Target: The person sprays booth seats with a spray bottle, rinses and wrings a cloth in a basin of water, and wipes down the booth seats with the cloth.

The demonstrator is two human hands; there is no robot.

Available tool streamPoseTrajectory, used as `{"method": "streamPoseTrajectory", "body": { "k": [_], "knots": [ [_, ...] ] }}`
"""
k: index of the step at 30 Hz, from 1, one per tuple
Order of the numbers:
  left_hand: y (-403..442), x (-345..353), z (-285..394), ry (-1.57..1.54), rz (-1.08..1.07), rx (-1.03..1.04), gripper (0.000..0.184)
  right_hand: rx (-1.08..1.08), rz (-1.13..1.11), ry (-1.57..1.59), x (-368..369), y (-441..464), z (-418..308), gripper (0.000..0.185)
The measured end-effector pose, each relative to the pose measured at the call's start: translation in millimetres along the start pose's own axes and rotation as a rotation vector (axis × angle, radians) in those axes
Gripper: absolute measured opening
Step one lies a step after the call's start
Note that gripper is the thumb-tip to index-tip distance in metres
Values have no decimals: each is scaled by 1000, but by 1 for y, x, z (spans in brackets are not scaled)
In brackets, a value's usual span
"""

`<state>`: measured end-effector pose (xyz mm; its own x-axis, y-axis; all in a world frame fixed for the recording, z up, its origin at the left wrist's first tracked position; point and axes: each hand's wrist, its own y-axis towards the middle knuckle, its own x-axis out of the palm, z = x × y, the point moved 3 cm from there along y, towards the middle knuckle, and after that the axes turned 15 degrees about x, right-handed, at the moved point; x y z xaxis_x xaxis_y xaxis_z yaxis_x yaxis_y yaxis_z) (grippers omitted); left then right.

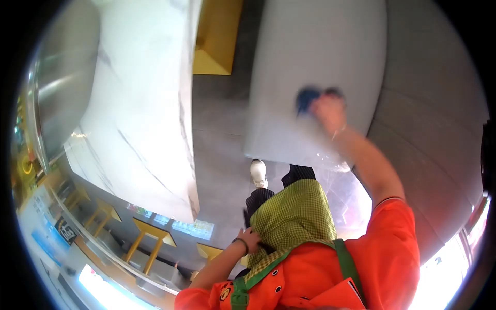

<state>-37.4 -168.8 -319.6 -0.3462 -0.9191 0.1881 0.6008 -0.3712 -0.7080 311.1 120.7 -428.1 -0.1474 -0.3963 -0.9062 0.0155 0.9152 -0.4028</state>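
Observation:
My right hand (329, 109) is stretched out over a long pale grey bench-like surface (310, 46). Its fingers are closed on a blue cloth (308, 100), pressed against that surface; hand and cloth are blurred by motion. A darker patch shows just beyond the fingers. Down at my left side, my left hand (250, 239) rests against the yellow-green checked apron (292, 212). The fingers are curled, and something dark and narrow sticks out by them; what it is I cannot make out.
To the left stands a white marble-patterned table (139, 103). A yellow stool or base (216, 51) shows beyond it. Grey floor (219, 119) runs between table and bench, with a white shoe (258, 173) on it. More yellow stools (150, 235) stand at the lower left.

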Motion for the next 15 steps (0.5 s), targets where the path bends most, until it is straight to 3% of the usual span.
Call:
{"method": "streamPoseTrajectory", "body": {
  "k": [1,2,3,4,5,6,7,8,9,10,11,12,14,15],
  "knots": [
    [-5,22,-17,92,91,80,39,175,154,34,-15,39,23,22],
    [-6,39,-23,183,177,156,39,224,550,81,-15,75,40,39],
    [-7,49,-21,172,181,151,39,331,596,255,-27,108,37,52],
    [-7,57,-20,-46,82,83,38,430,575,298,-36,135,16,51],
    [-5,67,-20,-259,-20,18,37,322,558,253,-35,150,-13,51],
    [-2,87,-28,-262,-23,25,37,196,644,213,-26,148,-48,48],
    [8,114,-38,-342,28,17,37,95,489,181,-31,128,-84,41],
    [13,133,-39,-423,78,9,37,-11,178,191,-20,109,-116,30],
    [4,116,-28,-439,102,19,36,-215,238,-30,4,67,-146,23],
    [6,118,-30,-434,110,24,36,-305,57,-59,24,28,-172,20],
    [7,121,-35,-434,140,16,35,-391,-96,-6,35,-14,-184,30],
    [7,122,-38,-439,173,8,35,-439,-31,123,49,-52,-187,34],
    [2,110,-37,-489,293,59,34,-589,149,217,62,-97,-170,23],
    [-1,110,-41,-478,313,42,33,-643,16,169,65,-96,-145,24]
  ]
}}
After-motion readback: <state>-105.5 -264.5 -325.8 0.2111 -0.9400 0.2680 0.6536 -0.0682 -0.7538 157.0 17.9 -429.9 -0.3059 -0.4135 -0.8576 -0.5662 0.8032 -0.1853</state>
